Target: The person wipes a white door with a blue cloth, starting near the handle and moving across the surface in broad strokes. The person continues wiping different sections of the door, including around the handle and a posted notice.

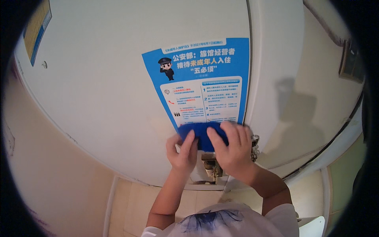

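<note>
Between my two hands is a folded dark-blue cloth, raised in front of a white door. My left hand pinches the left end, thumb on the near face. On the right part, my right hand grips with its thumb and fingers spread over the cloth. Behind it hangs a blue and white printed poster with a cartoon officer figure and writing. The cloth and my hands hide the poster's lower edge. Whether the cloth touches the door, I cannot tell.
Below my hands a metal door lock with a handle sticks out. A metal chain latch is at the door's right edge. Another printed sheet is at the upper left. A white object stands at the lower right.
</note>
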Demonstrator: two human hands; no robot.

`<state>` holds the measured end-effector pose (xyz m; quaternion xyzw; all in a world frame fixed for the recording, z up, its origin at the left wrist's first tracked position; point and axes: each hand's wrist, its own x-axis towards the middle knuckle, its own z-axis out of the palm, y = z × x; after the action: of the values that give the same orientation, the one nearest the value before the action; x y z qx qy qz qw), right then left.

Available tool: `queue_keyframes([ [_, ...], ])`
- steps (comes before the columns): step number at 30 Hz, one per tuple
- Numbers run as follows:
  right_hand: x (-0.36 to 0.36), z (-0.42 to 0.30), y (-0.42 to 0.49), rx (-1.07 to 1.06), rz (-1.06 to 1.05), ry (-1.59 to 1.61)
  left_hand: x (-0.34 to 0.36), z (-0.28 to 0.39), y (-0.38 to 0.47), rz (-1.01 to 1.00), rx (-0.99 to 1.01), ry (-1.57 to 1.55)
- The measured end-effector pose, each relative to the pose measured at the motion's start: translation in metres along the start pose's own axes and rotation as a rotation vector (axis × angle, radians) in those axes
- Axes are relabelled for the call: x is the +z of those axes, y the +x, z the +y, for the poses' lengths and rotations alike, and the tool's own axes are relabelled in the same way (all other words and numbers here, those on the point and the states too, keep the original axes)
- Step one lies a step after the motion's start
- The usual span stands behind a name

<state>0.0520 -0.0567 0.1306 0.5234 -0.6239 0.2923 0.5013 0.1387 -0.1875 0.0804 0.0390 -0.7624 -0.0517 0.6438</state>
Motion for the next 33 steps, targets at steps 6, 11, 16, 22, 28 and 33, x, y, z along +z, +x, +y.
queue_keyframes([
  [6, -0.002, -0.002, 0.007, -0.051, -0.041, 0.006, -0.005, -0.002, 0.015, 0.04, 0.071, 0.038],
  [11, -0.001, 0.012, 0.053, -0.091, 0.133, -0.116, -0.003, -0.011, 0.075, 0.326, 0.123, 0.084],
  [16, -0.005, 0.004, 0.05, -0.125, 0.217, -0.241, -0.014, -0.004, 0.07, 0.068, 0.274, 0.327],
  [22, -0.007, -0.006, 0.016, -0.121, -0.117, -0.264, -0.009, -0.002, 0.04, -0.041, 0.178, 0.224],
  [28, -0.01, 0.012, 0.068, -0.125, -0.016, -0.263, -0.009, 0.004, 0.095, 0.063, 0.225, 0.493],
  [33, -0.016, 0.024, 0.09, -0.128, 0.016, -0.182, 0.0, -0.009, 0.128, 0.068, 0.303, 0.229],
])
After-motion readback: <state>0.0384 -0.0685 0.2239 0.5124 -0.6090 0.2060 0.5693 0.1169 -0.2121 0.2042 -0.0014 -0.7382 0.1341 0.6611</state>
